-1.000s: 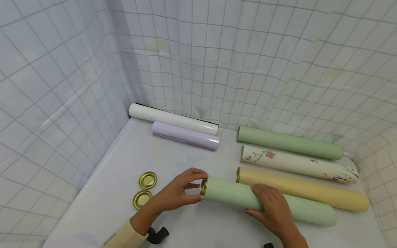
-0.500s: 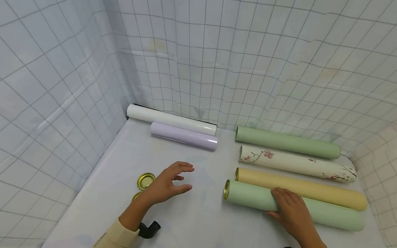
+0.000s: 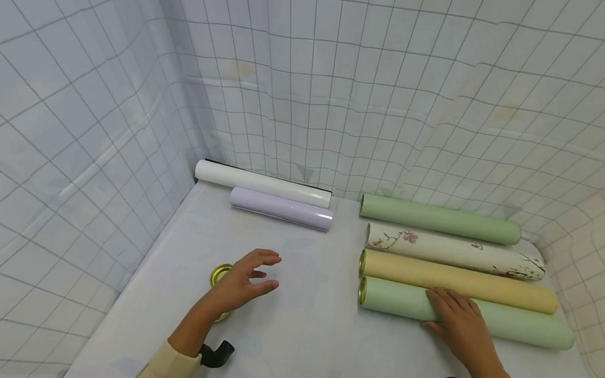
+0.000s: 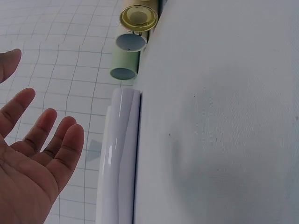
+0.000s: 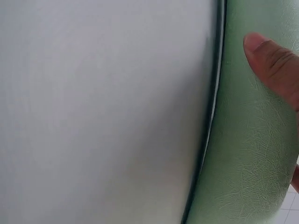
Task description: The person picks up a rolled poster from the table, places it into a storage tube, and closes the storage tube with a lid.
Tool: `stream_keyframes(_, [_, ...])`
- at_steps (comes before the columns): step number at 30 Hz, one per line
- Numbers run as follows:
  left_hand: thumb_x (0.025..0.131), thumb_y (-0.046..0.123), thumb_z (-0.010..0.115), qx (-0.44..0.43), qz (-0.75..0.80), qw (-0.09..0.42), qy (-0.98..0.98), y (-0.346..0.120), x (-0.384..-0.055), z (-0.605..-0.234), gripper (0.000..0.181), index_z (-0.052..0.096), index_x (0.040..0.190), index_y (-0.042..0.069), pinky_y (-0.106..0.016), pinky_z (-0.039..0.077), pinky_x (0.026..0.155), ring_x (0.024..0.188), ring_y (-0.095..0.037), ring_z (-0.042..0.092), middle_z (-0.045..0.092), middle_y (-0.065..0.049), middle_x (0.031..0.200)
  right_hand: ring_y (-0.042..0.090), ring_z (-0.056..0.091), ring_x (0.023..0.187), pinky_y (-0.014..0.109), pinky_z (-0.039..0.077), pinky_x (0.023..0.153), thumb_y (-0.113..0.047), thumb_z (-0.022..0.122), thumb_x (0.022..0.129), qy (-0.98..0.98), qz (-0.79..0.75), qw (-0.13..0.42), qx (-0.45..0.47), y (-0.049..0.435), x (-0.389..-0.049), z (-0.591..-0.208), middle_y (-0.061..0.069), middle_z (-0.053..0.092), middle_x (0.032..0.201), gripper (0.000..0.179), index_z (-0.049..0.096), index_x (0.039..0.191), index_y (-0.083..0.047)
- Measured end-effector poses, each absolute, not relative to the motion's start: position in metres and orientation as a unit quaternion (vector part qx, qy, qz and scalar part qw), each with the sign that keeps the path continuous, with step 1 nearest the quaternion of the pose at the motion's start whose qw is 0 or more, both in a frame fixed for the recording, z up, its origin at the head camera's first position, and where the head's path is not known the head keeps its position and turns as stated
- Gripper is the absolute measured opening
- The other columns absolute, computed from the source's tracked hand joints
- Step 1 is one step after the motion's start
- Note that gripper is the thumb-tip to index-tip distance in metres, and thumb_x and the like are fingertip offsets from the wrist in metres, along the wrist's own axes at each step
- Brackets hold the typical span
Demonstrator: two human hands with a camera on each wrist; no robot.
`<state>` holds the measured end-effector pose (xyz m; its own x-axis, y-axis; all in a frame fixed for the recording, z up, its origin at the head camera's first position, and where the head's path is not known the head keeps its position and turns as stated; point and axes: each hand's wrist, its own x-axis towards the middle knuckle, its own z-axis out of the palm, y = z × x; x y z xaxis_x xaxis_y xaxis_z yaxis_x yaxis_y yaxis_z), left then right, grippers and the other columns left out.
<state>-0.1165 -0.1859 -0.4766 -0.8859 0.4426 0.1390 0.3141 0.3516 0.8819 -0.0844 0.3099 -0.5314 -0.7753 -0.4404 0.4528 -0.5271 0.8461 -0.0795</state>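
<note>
A pale green tube (image 3: 523,324) lies at the right, a gold metal lid (image 3: 362,291) at its left end. My right hand (image 3: 457,323) grips it near the middle; in the right wrist view, the thumb (image 5: 271,60) lies on its green side. Alongside, on the far side, is a yellow tube (image 3: 457,280) with a gold end too. My left hand (image 3: 241,280) is held over the table with fingers apart and nothing between them. Beneath it two loose gold lids (image 3: 218,271) are partly hidden by the hand and wrist.
Behind the yellow tube are a flower-patterned roll (image 3: 448,251) and a darker green roll (image 3: 439,219). A white roll (image 3: 262,182) and a lilac roll (image 3: 281,208) lie at the back left. Grid-patterned cloth walls (image 3: 338,99) enclose the white table (image 3: 299,348).
My right hand has moved the pale green tube rightward and up against the yellow tube. My left hand has let go of its lidded end and drawn back left over the loose lids.
</note>
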Motion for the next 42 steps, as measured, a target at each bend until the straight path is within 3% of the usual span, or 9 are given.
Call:
stream_keyframes(8, [0.09, 0.02, 0.076, 0.223, 0.524, 0.054, 0.821, -0.192, -0.12, -0.478, 0.048, 0.059, 0.134, 0.014, -0.042, 0.053, 0.094, 0.124, -0.035, 0.052, 0.052, -0.004, 0.137, 0.041, 0.062, 0.098, 0.059, 0.048, 0.079, -0.06, 0.036, 0.102, -0.915, 0.128, 0.282, 0.257, 0.308, -0.093, -0.518, 0.02, 0.065, 0.115, 0.068, 0.067, 0.112, 0.0])
stream_keyframes(14, [0.09, 0.018, 0.076, 0.226, 0.512, 0.053, 0.827, -0.195, -0.131, -0.477, 0.048, 0.059, 0.134, 0.009, -0.046, 0.052, 0.095, 0.124, -0.038, 0.051, 0.052, -0.009, 0.137, 0.043, 0.062, 0.098, 0.059, 0.049, 0.077, -0.065, 0.038, 0.098, -0.916, 0.157, 0.272, 0.248, 0.316, -0.105, -0.5, 0.023, 0.064, 0.116, 0.075, 0.068, 0.11, 0.003])
stream_keyframes(17, [0.09, 0.019, 0.076, 0.222, 0.486, 0.052, 0.844, -0.198, -0.141, -0.471, 0.049, 0.059, 0.134, 0.009, -0.047, 0.051, 0.096, 0.125, -0.033, 0.052, 0.052, -0.008, 0.137, 0.043, 0.061, 0.101, 0.058, 0.049, 0.08, -0.061, 0.051, 0.096, -0.919, 0.17, 0.254, 0.249, 0.321, -0.116, -0.489, 0.023, 0.064, 0.117, 0.069, 0.067, 0.112, 0.003])
stream_keyframes(19, [0.09, 0.019, 0.076, 0.224, 0.462, 0.051, 0.857, -0.199, -0.15, -0.465, 0.049, 0.059, 0.134, 0.008, -0.047, 0.051, 0.096, 0.125, -0.032, 0.052, 0.052, -0.008, 0.136, 0.042, 0.061, 0.103, 0.056, 0.049, 0.082, -0.045, 0.071, 0.09, -0.921, 0.178, 0.241, 0.249, 0.323, -0.125, -0.48, 0.022, 0.064, 0.118, 0.053, 0.067, 0.113, 0.003])
stream_keyframes(21, [0.09, 0.02, 0.076, 0.225, 0.434, 0.052, 0.871, -0.201, -0.161, -0.459, 0.049, 0.059, 0.134, 0.007, -0.048, 0.05, 0.096, 0.126, -0.031, 0.051, 0.052, -0.009, 0.136, 0.042, 0.059, 0.106, 0.056, 0.048, 0.084, -0.026, 0.082, 0.083, -0.926, 0.189, 0.216, 0.243, 0.325, -0.135, -0.473, 0.022, 0.063, 0.119, 0.045, 0.066, 0.114, 0.003])
stream_keyframes(24, [0.091, 0.021, 0.076, 0.229, 0.392, 0.053, 0.889, -0.201, -0.184, -0.456, 0.049, 0.059, 0.134, 0.005, -0.05, 0.049, 0.097, 0.127, -0.033, 0.049, 0.052, -0.013, 0.136, 0.045, 0.055, 0.113, 0.059, 0.045, 0.088, -0.015, 0.083, 0.08, -0.943, 0.215, 0.14, 0.213, 0.331, -0.152, -0.463, 0.023, 0.06, 0.124, 0.048, 0.063, 0.12, 0.002])
stream_keyframes(27, [0.091, 0.022, 0.075, 0.229, 0.347, 0.052, 0.908, -0.198, -0.208, -0.458, 0.048, 0.06, 0.133, 0.004, -0.05, 0.046, 0.101, 0.128, -0.033, 0.049, 0.052, -0.015, 0.136, 0.049, 0.047, 0.122, 0.064, 0.04, 0.093, -0.029, 0.073, 0.092, -0.957, 0.234, 0.044, 0.166, 0.338, -0.171, -0.457, 0.027, 0.053, 0.133, 0.052, 0.057, 0.13, 0.003])
stream_keyframes(31, [0.092, 0.022, 0.074, 0.254, 0.286, 0.039, 0.923, -0.189, -0.234, -0.463, 0.046, 0.061, 0.131, 0.001, -0.049, 0.042, 0.105, 0.125, -0.034, 0.05, 0.053, -0.016, 0.133, 0.052, 0.04, 0.128, 0.067, 0.035, 0.098, -0.034, 0.067, 0.096, -0.961, 0.241, -0.028, 0.136, 0.341, -0.196, -0.455, 0.031, 0.046, 0.14, 0.06, 0.049, 0.138, 0.005])
stream_keyframes(42, [0.09, 0.024, 0.077, 0.303, 0.125, -0.03, 0.944, -0.167, -0.272, -0.474, 0.05, 0.059, 0.134, 0.007, -0.05, 0.046, 0.098, 0.128, -0.035, 0.045, 0.049, -0.017, 0.137, 0.055, 0.041, 0.127, 0.066, 0.036, 0.102, -0.022, 0.072, 0.093, -0.959, 0.221, -0.078, 0.158, 0.319, -0.236, -0.467, 0.035, 0.047, 0.138, 0.06, 0.048, 0.138, 0.01])
